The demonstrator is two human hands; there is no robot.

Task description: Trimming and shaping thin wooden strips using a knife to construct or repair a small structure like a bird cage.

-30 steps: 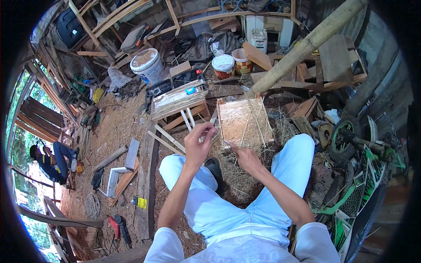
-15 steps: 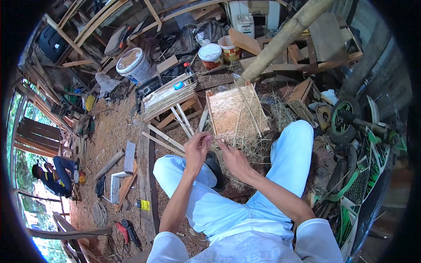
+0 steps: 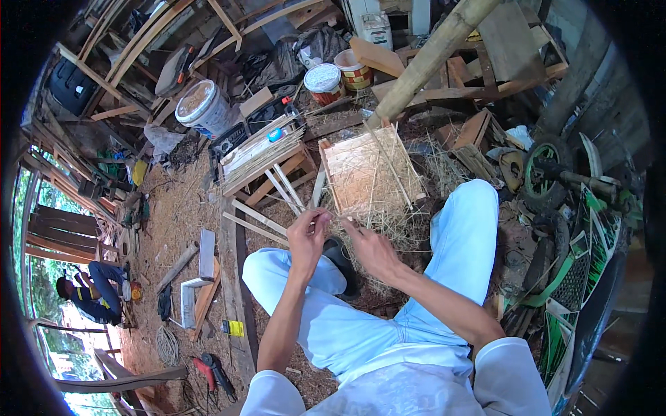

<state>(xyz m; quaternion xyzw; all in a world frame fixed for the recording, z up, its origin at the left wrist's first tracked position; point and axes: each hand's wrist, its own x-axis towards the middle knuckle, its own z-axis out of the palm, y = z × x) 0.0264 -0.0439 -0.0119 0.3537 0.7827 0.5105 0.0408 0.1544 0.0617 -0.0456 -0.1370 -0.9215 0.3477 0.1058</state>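
Note:
My left hand point(image 3: 305, 239) is raised above my left knee, thumb and fingers pinched together. Close beside it, my right hand point(image 3: 372, 251) is also closed, its fingertips pointing at the left ones. Something thin and pale seems to run between the two sets of fingertips, too small to name. Just beyond the hands is a light wooden board point(image 3: 357, 173) strewn with thin straw-like shavings point(image 3: 374, 225). A long thin strip point(image 3: 387, 161) lies slantwise across it.
To the left, a low wooden stand point(image 3: 263, 163) carries thin strips and a blue tape measure point(image 3: 275, 134). White buckets point(image 3: 201, 104) stand behind, near a leaning pole point(image 3: 430, 59). A green-and-black machine point(image 3: 576, 277) is at right; a seated person point(image 3: 100, 295) is far left.
The view has shifted slightly, so the surroundings sit a little differently. Both hands stay close together, still pinched, with a slightly wider gap between their fingertips.

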